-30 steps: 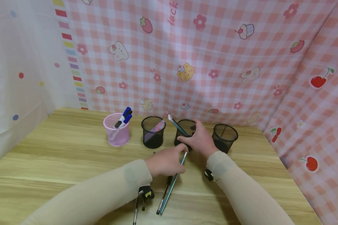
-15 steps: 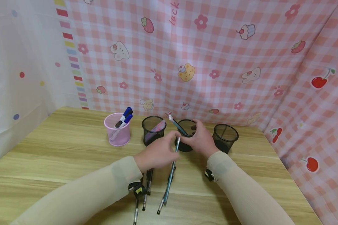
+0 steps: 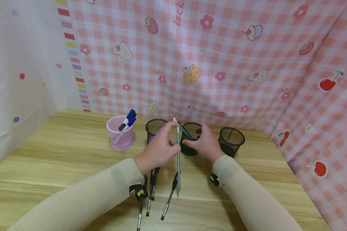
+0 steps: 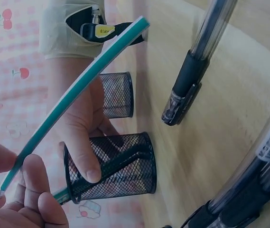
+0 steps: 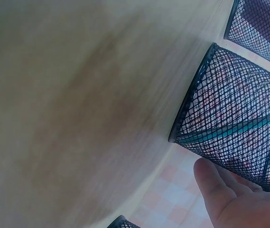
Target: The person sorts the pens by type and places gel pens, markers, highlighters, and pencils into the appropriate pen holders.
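My left hand (image 3: 156, 150) pinches a teal pencil (image 3: 178, 170) close to its upper, eraser end. The pencil hangs nearly upright, just left of a black mesh pen cup (image 3: 188, 150), its lower end above the table. In the left wrist view the same pencil (image 4: 78, 90) slants across in front of that cup. My right hand (image 3: 206, 144) grips the cup from its right side, thumb in front, other fingers partly hidden behind. Another teal pencil (image 3: 186, 132) leans inside the cup; through the mesh it also shows as a teal line in the right wrist view.
Several black-gripped clear pens (image 3: 169, 200) lie on the wooden table (image 3: 75, 170) under and beside my left arm. A pink cup (image 3: 122, 141) with markers (image 3: 129, 122) stands left. One black mesh cup (image 3: 151, 128) is partly behind my left hand; another (image 3: 229, 142) stands right.
My left hand has lifted the teal pencil off the table, up and slightly left, turning it more upright beside the cup. My right hand stays on the cup.
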Demonstrator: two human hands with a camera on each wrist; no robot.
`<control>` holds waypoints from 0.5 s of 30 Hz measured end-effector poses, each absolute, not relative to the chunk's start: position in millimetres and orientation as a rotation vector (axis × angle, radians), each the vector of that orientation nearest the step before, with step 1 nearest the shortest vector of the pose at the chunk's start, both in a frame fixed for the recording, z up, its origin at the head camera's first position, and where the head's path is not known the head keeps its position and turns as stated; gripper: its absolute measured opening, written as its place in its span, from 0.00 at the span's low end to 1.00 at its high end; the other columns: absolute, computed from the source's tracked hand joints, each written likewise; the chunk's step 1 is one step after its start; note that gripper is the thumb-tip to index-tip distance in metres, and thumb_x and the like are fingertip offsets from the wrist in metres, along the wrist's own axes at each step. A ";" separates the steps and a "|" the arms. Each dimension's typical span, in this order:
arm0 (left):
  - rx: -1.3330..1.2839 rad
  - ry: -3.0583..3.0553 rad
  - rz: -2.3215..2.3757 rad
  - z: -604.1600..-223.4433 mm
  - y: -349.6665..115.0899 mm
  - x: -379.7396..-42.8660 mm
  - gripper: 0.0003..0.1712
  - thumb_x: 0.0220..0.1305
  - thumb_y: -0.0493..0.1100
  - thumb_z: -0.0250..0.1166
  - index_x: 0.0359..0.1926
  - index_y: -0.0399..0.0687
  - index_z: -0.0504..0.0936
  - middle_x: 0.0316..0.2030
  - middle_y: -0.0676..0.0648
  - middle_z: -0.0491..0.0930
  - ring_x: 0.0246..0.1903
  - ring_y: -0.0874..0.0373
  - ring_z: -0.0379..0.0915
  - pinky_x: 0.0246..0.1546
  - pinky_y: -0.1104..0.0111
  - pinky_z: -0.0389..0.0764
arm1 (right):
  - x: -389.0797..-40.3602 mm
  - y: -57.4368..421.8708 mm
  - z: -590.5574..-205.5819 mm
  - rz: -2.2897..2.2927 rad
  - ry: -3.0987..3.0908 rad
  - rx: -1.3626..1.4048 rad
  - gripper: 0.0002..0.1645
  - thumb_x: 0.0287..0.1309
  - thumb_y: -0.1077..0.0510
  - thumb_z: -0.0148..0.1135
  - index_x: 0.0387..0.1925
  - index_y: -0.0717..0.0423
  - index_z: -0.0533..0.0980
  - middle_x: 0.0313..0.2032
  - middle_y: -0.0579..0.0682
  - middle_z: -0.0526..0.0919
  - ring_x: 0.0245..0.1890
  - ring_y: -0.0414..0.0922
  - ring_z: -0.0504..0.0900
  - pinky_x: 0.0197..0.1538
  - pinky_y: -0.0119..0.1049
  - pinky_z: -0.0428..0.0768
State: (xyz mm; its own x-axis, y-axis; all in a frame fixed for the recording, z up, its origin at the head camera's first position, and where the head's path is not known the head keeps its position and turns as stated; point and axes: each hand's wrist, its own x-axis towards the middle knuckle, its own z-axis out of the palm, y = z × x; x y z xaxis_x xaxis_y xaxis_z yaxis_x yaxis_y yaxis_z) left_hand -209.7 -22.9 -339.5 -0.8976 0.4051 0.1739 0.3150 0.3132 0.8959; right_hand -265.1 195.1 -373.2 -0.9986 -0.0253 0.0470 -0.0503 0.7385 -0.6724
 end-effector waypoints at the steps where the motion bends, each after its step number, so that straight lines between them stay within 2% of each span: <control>1: 0.680 2.486 1.670 -339.0 -23.5 -210.1 0.40 0.66 0.35 0.59 0.77 0.57 0.59 0.23 0.50 0.78 0.15 0.60 0.65 0.19 0.68 0.67 | -265.0 195.2 -373.3 1.125 -2.897 0.065 0.65 0.56 0.37 0.77 0.82 0.54 0.51 0.75 0.61 0.67 0.72 0.60 0.72 0.69 0.59 0.76; 5: 0.684 2.521 1.698 -336.6 -25.6 -211.1 0.40 0.67 0.36 0.59 0.77 0.62 0.58 0.27 0.48 0.82 0.17 0.59 0.68 0.21 0.68 0.70 | -264.5 195.3 -373.1 1.143 -2.895 0.069 0.65 0.57 0.37 0.77 0.82 0.53 0.50 0.76 0.60 0.66 0.73 0.60 0.71 0.70 0.59 0.76; 10: 0.702 2.506 1.794 -333.5 -27.5 -212.1 0.40 0.68 0.36 0.60 0.76 0.62 0.58 0.32 0.46 0.83 0.22 0.57 0.72 0.23 0.68 0.73 | -264.6 195.4 -373.5 1.153 -2.888 0.072 0.64 0.57 0.38 0.78 0.82 0.53 0.51 0.74 0.60 0.69 0.71 0.60 0.73 0.69 0.58 0.77; 15: 0.725 2.428 1.940 -331.8 -28.8 -213.4 0.37 0.69 0.33 0.57 0.74 0.59 0.58 0.30 0.46 0.79 0.23 0.57 0.69 0.23 0.71 0.69 | -265.0 195.3 -374.2 1.135 -2.892 0.074 0.64 0.57 0.37 0.77 0.82 0.53 0.51 0.73 0.61 0.70 0.70 0.60 0.74 0.68 0.57 0.77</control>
State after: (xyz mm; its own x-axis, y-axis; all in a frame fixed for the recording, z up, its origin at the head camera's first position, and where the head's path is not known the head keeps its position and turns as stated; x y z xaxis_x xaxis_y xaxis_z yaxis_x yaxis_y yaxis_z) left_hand -213.4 -28.8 -331.8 -0.8955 0.3157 0.3138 0.3757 0.1580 0.9132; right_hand -265.0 195.3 -374.2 -0.9983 -0.0317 0.0493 -0.0567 0.7322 -0.6787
